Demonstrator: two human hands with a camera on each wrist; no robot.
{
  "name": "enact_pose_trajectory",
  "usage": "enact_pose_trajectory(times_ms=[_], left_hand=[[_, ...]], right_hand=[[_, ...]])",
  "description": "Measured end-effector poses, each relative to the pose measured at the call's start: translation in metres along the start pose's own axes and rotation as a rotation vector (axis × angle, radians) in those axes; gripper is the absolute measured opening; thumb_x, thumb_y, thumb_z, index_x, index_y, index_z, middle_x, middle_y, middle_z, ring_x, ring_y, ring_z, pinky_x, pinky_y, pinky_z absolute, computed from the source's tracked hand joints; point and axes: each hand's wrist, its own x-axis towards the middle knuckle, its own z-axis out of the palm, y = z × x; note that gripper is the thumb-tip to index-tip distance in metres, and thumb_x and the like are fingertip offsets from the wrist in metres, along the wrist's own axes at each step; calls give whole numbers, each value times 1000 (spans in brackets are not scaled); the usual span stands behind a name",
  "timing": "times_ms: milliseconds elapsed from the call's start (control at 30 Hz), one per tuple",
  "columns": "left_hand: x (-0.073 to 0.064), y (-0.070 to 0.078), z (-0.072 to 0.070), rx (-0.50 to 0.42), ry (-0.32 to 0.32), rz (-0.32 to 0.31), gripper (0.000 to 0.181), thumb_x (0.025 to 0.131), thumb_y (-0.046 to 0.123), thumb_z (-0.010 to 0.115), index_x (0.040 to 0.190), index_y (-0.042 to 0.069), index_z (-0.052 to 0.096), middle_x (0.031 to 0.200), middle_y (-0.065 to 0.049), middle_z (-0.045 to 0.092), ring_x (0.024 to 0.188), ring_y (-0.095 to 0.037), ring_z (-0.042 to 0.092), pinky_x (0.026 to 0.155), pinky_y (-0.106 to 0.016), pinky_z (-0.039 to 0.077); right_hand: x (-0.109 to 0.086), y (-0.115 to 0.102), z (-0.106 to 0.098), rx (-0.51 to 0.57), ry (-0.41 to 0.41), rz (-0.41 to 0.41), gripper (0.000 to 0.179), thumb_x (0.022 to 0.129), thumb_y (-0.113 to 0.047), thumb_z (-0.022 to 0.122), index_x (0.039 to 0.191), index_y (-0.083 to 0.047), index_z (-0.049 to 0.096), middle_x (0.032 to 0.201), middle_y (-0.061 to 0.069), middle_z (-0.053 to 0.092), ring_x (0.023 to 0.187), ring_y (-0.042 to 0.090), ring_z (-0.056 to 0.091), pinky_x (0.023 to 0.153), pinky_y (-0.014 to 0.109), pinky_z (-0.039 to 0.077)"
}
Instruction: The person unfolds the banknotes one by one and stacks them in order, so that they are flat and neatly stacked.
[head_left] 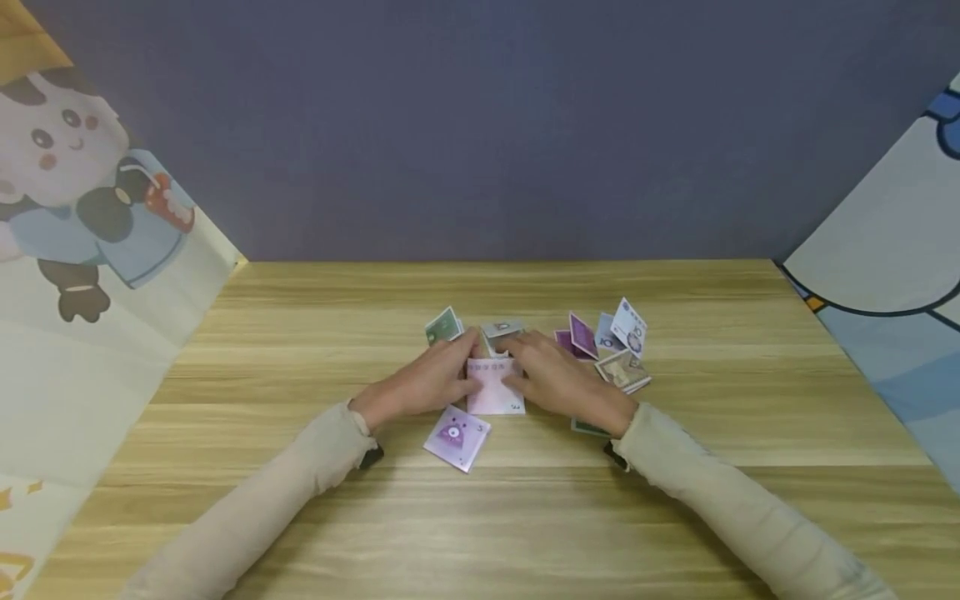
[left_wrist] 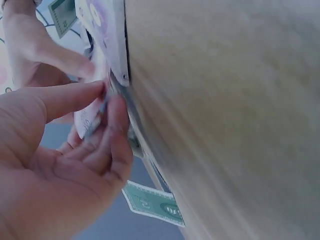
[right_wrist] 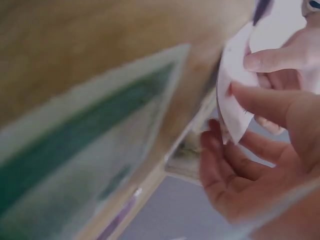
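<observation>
A pale pink paper note (head_left: 496, 390), printed like play money, is between my two hands. My left hand (head_left: 431, 371) pinches its left edge between thumb and fingers, and my right hand (head_left: 558, 375) grips the right edge the same way. In the right wrist view the pink note (right_wrist: 234, 82) bows slightly, with the right thumb on its near face and the fingers behind. Just beyond the fingertips lies a grey-green folded note (head_left: 501, 328). A lilac note with a one-eyed figure (head_left: 456, 438) rests on the table, nearer me than the left hand.
A green folded note (head_left: 444, 326) stands behind the left hand. Right of the right hand are a dark purple folded note (head_left: 582, 335), a blue-white one (head_left: 630, 325) and a brown one (head_left: 624, 370). Another green note (head_left: 588, 427) is partly under the right wrist. A dark wall (head_left: 510, 133) backs the wooden table (head_left: 480, 533).
</observation>
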Motion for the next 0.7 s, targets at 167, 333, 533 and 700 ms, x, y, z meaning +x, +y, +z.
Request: enact_pose_trajectory(times_ms=[167,333,533,700], left_hand=[[-1,2,-5,-80,38,46,29,93,2,67,113,6,45,81,-4,66,66,-15,62,56,-27,53],[1,8,-9,-108,117,62,35,93,4,69,121,4,48,78,-3,65,68,-13,61,61,-27,54],[1,18,-9,-203,135,58,27,90,6,73,114,4,60,86,-3,66,75,-13,64,68,-28,57],[-8,23,-7,-482,88,45,20,97,11,63,115,3,60,97,-10,65,82,-22,66,74,-40,59]], right_hand=[[-1,-2,-13,159,59,11,20,93,-4,68,112,-3,69,106,8,69,94,18,64,76,32,56],[-7,2,-26,253,105,45,11,94,-9,69,105,-8,70,93,0,69,80,10,62,68,27,54],[-21,5,-39,311,158,37,10,95,-13,69,103,-11,74,87,-4,69,73,10,59,62,28,52],[-32,1,-44,353,236,-21,12,94,-13,70,105,-12,75,94,-2,73,73,9,63,62,30,55]])
